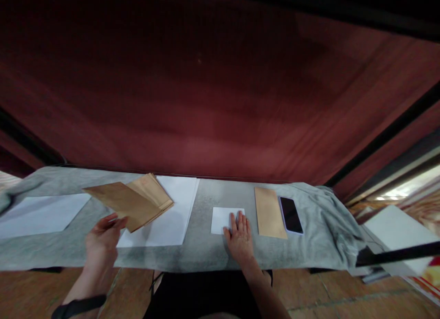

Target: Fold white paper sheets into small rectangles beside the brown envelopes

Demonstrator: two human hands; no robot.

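Between the thumb and fingers of my left hand [106, 234] is the near edge of a brown paper envelope [120, 200], tilted above a small stack of brown envelopes [151, 190]. That stack rests on large white paper sheets [172, 227]. My right hand [239, 239] lies flat with fingers spread on a small white folded-looking paper [220, 219]. To the right of this hand a single brown envelope [270, 213] lies flat, and a dark-screened phone [291, 215] sits beside it.
A grey cloth [202, 255] covers the narrow table. Another white sheet [41, 213] lies at the far left. A dark red panel [206, 103] rises behind the table. At the right, a black bar [398, 255] and a white board [402, 232] stand beyond the table's end.
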